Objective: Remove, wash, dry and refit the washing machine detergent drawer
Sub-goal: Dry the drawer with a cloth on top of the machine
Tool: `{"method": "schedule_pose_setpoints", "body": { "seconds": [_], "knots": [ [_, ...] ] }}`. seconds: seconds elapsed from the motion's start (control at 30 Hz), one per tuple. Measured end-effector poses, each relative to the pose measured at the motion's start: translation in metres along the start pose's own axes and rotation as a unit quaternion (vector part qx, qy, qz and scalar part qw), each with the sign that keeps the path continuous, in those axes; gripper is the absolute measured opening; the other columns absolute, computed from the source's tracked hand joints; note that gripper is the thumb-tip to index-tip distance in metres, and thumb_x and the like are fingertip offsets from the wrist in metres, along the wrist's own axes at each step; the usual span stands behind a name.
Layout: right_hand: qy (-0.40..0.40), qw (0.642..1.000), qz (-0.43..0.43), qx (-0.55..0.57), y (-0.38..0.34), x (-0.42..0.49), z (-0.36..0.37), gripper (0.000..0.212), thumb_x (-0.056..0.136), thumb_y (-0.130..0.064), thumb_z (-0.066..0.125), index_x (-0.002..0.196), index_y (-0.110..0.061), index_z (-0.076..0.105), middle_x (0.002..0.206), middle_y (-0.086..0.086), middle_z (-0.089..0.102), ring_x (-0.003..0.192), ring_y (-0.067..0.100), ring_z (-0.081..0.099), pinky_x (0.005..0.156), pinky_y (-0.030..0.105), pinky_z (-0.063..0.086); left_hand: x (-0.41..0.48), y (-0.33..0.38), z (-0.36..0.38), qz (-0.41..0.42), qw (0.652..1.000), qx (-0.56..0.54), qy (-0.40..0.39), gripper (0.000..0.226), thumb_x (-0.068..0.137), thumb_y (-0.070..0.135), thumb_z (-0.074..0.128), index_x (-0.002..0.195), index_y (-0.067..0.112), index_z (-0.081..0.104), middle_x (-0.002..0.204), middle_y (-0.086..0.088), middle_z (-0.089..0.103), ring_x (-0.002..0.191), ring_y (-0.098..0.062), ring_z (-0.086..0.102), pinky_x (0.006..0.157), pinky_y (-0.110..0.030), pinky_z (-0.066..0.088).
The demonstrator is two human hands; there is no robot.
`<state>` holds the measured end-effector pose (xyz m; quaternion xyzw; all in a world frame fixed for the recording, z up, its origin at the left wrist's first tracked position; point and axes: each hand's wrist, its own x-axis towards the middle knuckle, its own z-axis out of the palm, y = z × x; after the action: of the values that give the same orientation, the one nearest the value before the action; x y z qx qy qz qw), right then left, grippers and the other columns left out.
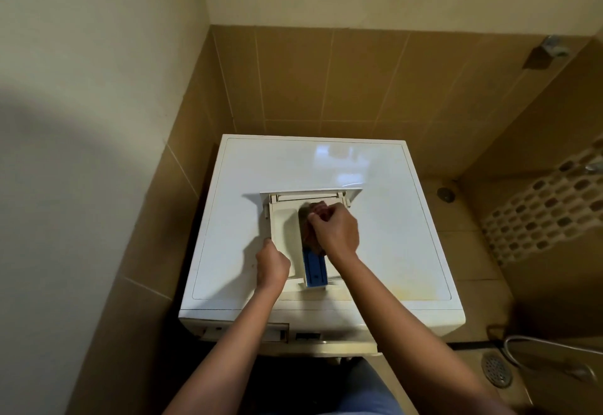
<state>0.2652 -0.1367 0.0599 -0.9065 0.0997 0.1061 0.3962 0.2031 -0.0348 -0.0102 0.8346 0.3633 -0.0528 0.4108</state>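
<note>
Well, most of the washer [375, 218] is hidden: I see only its white top and a thin strip of its front, crossed by my arms. My right hand [334, 228] covers most of the cloth [306, 233], so I cannot tell its size. The washer stands in a corner, with a cream wall [98, 88] on the left and brown tiles [326, 81] behind it. On the right the floor is tiled too, with a round drain [496, 370] and a bent silver hose [538, 343] near it. A small metal thing [553, 45] sticks out high on the right wall, too blurry to name. The drawer [284, 235] lies flat on top of the washer, out of its slot. My left hand [272, 266] grips its left edge, fingers curled. My right hand is bunched round the brown cloth, pressing it into the drawer, just above a blue part [315, 269].
</note>
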Motion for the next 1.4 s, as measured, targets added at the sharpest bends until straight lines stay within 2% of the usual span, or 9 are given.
{"method": "schedule_pose_setpoints", "body": {
  "seconds": [0.2, 0.33, 0.5, 0.67, 0.83, 0.97, 1.23, 1.3, 1.4],
  "knots": [
    [-0.174, 0.983, 0.060, 0.002, -0.033, 0.002, 0.023, 0.014, 0.083, -0.012, 0.049, 0.073, -0.006, 0.056, 0.075, 0.010, 0.062, 0.091, 0.035, 0.065, 0.082, 0.039, 0.054, -0.001, -0.002, -0.003, 0.026, 0.999, -0.023, 0.000, 0.017, 0.089, -0.009, 0.041, 0.102, -0.005, 0.050, 0.100, -0.024, 0.060, 0.092, -0.039, 0.060, 0.071, -0.039, 0.048],
    [-0.279, 0.955, 0.102, -0.012, -0.051, 0.003, 0.034, 0.020, 0.082, -0.015, 0.053, 0.093, 0.000, 0.061, 0.084, 0.012, 0.062, 0.088, 0.029, 0.061, 0.069, 0.030, 0.052, -0.001, -0.006, -0.005, 0.042, 0.998, -0.045, -0.009, 0.024, 0.089, -0.008, 0.039, 0.109, -0.004, 0.052, 0.103, -0.022, 0.061, 0.096, -0.038, 0.060, 0.073, -0.034, 0.046],
    [-0.231, 0.960, 0.116, -0.107, -0.048, 0.012, 0.043, 0.030, 0.086, -0.016, 0.053, 0.058, -0.007, 0.053, 0.057, 0.009, 0.054, 0.070, 0.028, 0.055, 0.098, 0.034, 0.045, 0.002, -0.008, -0.007, 0.040, 0.999, -0.019, -0.030, 0.029, 0.091, -0.005, 0.042, 0.118, 0.000, 0.052, 0.108, -0.020, 0.062, 0.101, -0.037, 0.061, 0.084, -0.040, 0.052],
    [-0.132, 0.967, 0.216, 0.017, -0.047, 0.015, 0.066, 0.047, 0.080, -0.024, 0.063, 0.122, -0.007, 0.054, 0.123, 0.014, 0.053, 0.110, 0.030, 0.050, 0.080, 0.030, 0.042, 0.007, -0.011, -0.006, 0.031, 0.997, -0.055, -0.039, 0.027, 0.093, -0.003, 0.039, 0.111, 0.006, 0.057, 0.104, -0.016, 0.064, 0.097, -0.033, 0.061, 0.084, -0.038, 0.050],
    [0.046, 0.971, 0.192, 0.133, -0.032, 0.004, 0.087, 0.035, 0.082, -0.016, 0.061, 0.116, -0.015, 0.052, 0.123, 0.011, 0.048, 0.109, 0.036, 0.051, 0.089, 0.039, 0.041, 0.009, -0.015, -0.003, 0.021, 0.992, -0.119, -0.045, 0.028, 0.102, 0.013, 0.038, 0.114, -0.001, 0.060, 0.110, -0.022, 0.061, 0.089, -0.020, 0.051, 0.087, -0.037, 0.050],
    [0.043, 0.966, 0.183, 0.180, -0.021, 0.008, 0.091, 0.035, 0.082, -0.014, 0.059, 0.116, -0.017, 0.052, 0.118, 0.012, 0.048, 0.104, 0.037, 0.053, 0.082, 0.034, 0.040, 0.007, -0.011, 0.001, -0.018, 0.988, -0.152, -0.021, 0.034, 0.099, 0.022, 0.033, 0.073, 0.016, 0.052, 0.078, -0.009, 0.059, 0.075, -0.023, 0.050, 0.067, -0.033, 0.041],
    [0.026, 0.928, 0.128, 0.349, -0.004, 0.006, 0.073, 0.027, 0.079, 0.004, 0.043, 0.098, -0.008, 0.059, 0.095, 0.013, 0.065, 0.079, 0.031, 0.060, 0.072, 0.041, 0.052, 0.004, -0.003, -0.005, 0.012, 0.999, 0.022, -0.033, 0.024, 0.088, -0.004, 0.043, 0.111, -0.001, 0.051, 0.109, -0.020, 0.060, 0.100, -0.038, 0.059, 0.079, -0.041, 0.051],
    [-0.042, 0.893, 0.128, 0.430, -0.002, 0.003, 0.061, 0.026, 0.077, 0.013, 0.039, 0.087, -0.006, 0.055, 0.080, 0.013, 0.056, 0.059, 0.023, 0.049, 0.052, 0.032, 0.042, 0.003, -0.001, -0.006, 0.009, 0.999, 0.031, -0.031, 0.024, 0.091, -0.005, 0.040, 0.113, -0.002, 0.049, 0.110, -0.021, 0.058, 0.100, -0.039, 0.059, 0.078, -0.041, 0.050],
    [-0.123, 0.808, 0.181, 0.547, 0.000, 0.008, 0.029, 0.022, 0.089, 0.012, 0.040, 0.087, -0.004, 0.054, 0.076, 0.012, 0.057, 0.059, 0.019, 0.055, 0.057, 0.029, 0.048, 0.002, -0.002, -0.006, 0.008, 0.999, 0.027, -0.028, 0.022, 0.090, -0.006, 0.037, 0.109, -0.004, 0.048, 0.107, -0.023, 0.058, 0.096, -0.040, 0.059, 0.076, -0.041, 0.050]
  ]
}}
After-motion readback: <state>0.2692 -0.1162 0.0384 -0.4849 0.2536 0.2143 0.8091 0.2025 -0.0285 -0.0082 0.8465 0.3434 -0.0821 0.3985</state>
